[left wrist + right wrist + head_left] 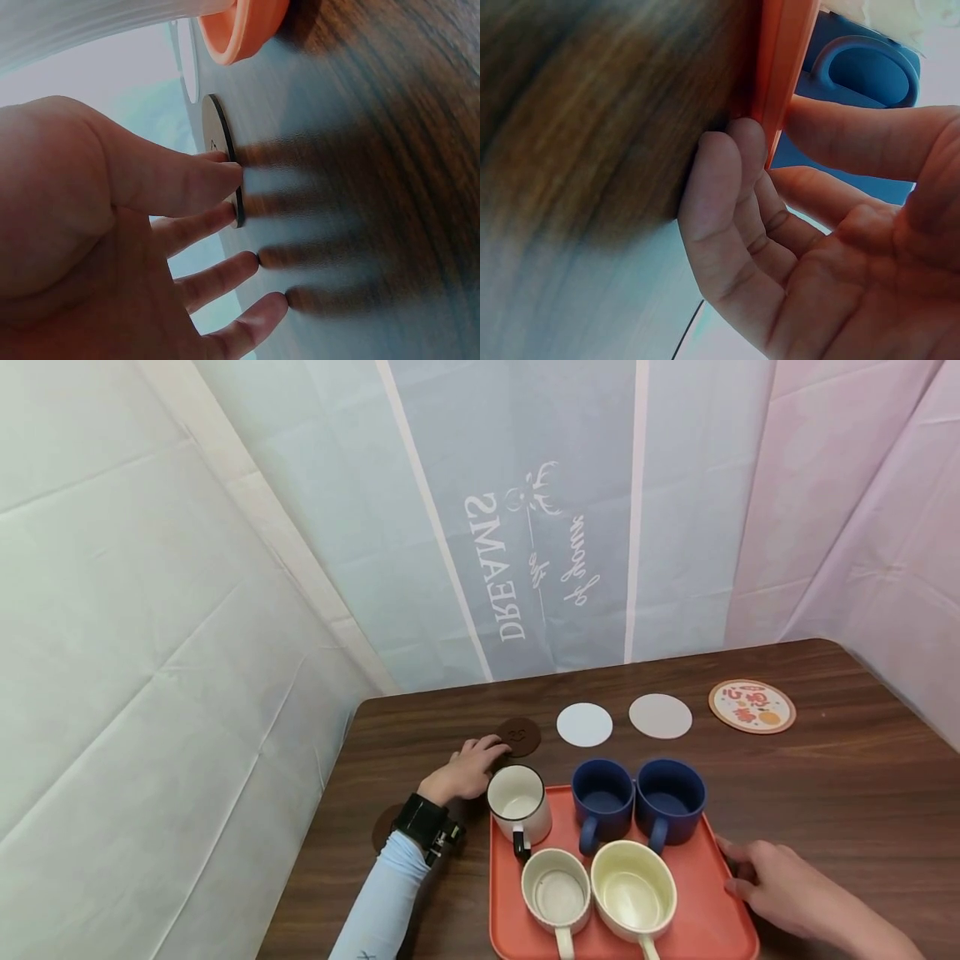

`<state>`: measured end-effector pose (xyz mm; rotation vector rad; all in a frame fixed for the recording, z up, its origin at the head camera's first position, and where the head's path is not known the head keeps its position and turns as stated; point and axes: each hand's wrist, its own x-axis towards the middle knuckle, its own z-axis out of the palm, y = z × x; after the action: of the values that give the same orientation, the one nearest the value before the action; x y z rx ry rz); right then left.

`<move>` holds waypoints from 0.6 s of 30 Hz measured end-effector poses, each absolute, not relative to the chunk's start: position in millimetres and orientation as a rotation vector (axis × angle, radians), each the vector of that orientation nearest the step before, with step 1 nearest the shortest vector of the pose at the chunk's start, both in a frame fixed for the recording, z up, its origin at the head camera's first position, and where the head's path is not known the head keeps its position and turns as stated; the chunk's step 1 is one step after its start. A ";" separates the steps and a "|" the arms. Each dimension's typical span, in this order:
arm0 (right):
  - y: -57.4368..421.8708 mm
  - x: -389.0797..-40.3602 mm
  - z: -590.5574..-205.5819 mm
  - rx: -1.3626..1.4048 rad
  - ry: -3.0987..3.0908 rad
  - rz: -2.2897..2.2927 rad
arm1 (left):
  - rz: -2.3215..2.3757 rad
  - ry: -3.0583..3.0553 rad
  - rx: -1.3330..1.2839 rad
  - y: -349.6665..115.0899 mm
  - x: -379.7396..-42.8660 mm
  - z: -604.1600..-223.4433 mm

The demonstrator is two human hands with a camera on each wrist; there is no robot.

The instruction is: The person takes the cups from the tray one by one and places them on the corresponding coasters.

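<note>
My left hand [468, 768] reaches past the tray's far left corner, fingertips on the near edge of a dark brown round coaster [521, 737]. In the left wrist view its thumb is at the rim of that coaster [217, 127], which lies flat. At the right side of an orange tray [697, 893], my right hand [787, 885] grips the edge, thumb on the rim and fingers curled against the outside. On the tray stand a white mug with black rim [517, 797], two blue mugs [603, 797], a cream cup [557, 897] and a pale yellow cup [633, 893].
Beyond the tray, a white coaster [585, 725], a beige coaster [660, 716] and a printed coaster [752, 706] lie in a row. Another brown coaster [384, 827] is partly hidden under the left wrist. Cloth curtains [562, 568] hang behind the wooden table [840, 760].
</note>
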<state>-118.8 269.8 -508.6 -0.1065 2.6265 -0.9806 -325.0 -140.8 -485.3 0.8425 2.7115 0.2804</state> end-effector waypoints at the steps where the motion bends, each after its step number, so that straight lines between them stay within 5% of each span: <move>1: 269.6 -119.0 -508.3 -0.102 2.623 -0.980 | 0.279 2.712 0.845 -140.6 -325.4 -485.0; 18: 268.8 -119.8 -510.8 -0.103 2.609 -0.992 | 0.418 2.805 0.842 -163.5 -297.0 -474.9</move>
<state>-119.8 268.8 -510.8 -0.1031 2.6086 -0.9917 -297.0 -163.5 -474.9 0.8417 2.8047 0.4182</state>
